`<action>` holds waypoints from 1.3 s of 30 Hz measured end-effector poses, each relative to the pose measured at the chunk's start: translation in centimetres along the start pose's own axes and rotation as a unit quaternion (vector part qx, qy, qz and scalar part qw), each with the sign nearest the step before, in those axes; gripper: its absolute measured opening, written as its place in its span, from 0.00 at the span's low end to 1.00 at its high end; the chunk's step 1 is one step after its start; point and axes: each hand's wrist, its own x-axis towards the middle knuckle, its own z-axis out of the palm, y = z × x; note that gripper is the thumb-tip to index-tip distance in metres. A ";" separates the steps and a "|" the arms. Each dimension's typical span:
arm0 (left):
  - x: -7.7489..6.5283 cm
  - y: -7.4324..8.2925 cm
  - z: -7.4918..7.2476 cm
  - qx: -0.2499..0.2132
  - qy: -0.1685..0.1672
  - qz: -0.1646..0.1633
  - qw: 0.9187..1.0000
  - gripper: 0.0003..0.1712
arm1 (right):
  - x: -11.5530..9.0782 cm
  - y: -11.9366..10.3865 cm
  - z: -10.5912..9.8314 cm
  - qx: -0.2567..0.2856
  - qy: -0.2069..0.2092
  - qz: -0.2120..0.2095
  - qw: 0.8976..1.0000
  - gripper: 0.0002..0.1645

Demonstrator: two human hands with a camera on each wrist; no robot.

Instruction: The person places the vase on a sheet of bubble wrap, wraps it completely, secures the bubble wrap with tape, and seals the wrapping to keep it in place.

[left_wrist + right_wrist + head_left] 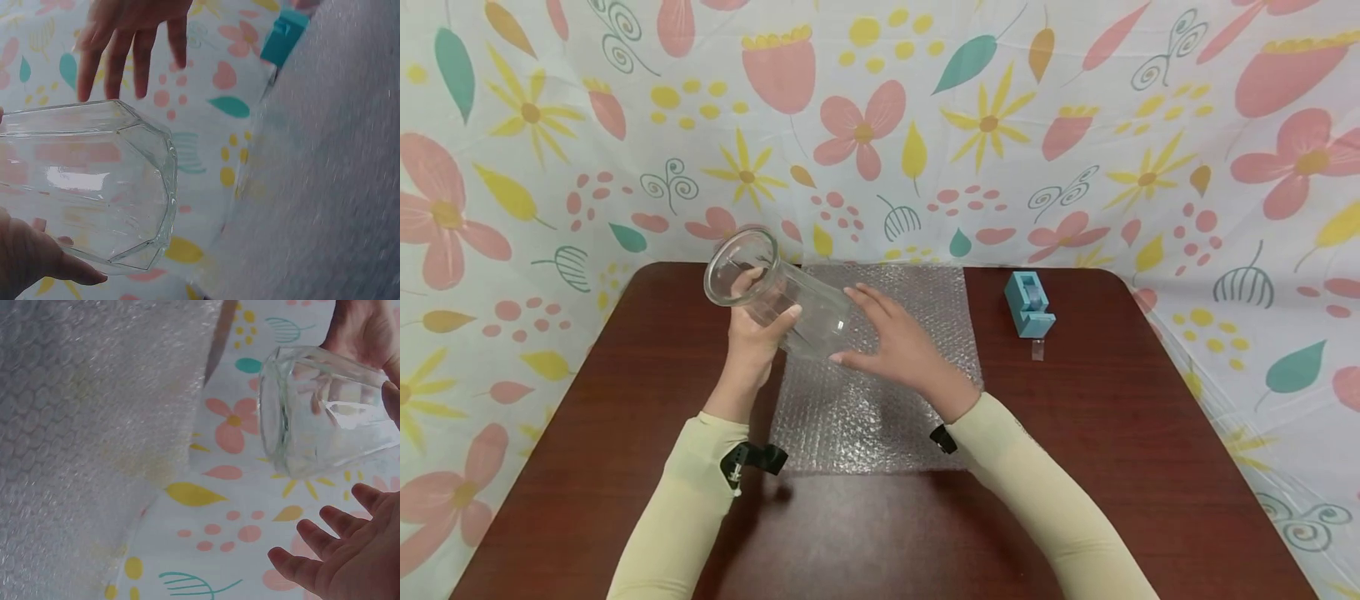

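A clear glass vase (808,312) with a flared round rim and a faceted base is held tilted in the air, its mouth toward the upper left. My left hand (754,333) grips it below the rim, thumb on the near side and fingers behind the glass. Close to the base end, my right hand (898,342) is spread with fingers extended. In the right wrist view a small gap shows between the right fingers (337,525) and the vase (325,412). Under both hands lies a sheet of bubble wrap (880,417), flat on the table.
A blue tape dispenser (1028,304) stands at the right rear of the dark brown table (1097,467), with a short strip of tape (1037,350) hanging from its front. A flower-patterned cloth (865,100) hangs behind the table and along its sides.
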 end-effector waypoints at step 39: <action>-2.8 -3.4 5.3 -0.238 0.039 -0.052 0.969 0.34 | -1.5 -0.4 -0.4 -0.016 0.101 -0.057 0.993 0.67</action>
